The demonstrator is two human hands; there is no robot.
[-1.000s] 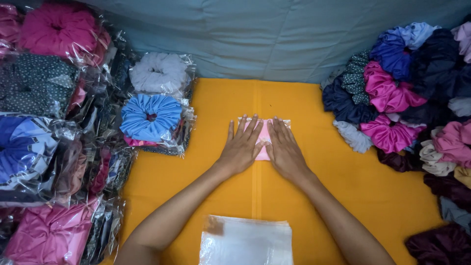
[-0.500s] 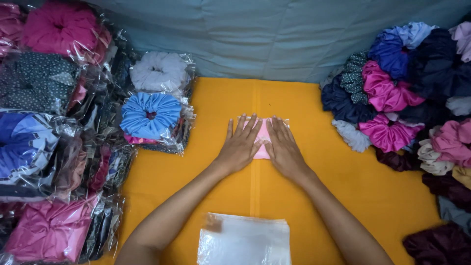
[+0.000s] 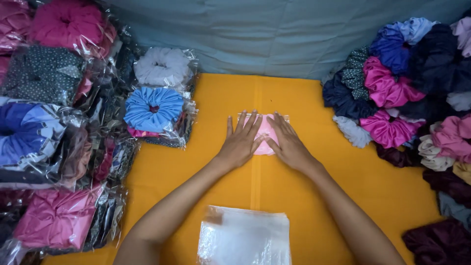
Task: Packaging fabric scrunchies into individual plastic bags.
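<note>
At the centre of a yellow tabletop [image 3: 196, 162], a person's left hand [image 3: 240, 142] and right hand [image 3: 288, 143] lay flat, side by side, on a pink scrunchie in a clear bag [image 3: 265, 136]. The fingers of both hands were spread open and pressed down, gripping nothing; the pink packet showed between the two hands and beneath their fingertips. Just beside the forearms, at the near edge, lay a stack of empty clear bags [image 3: 244, 236]. To the left, bagged scrunchies were piled, a blue bagged scrunchie [image 3: 153, 109] and a white bagged scrunchie [image 3: 163, 66] among them. To the right sat a heap of loose scrunchies [image 3: 407, 93].
</note>
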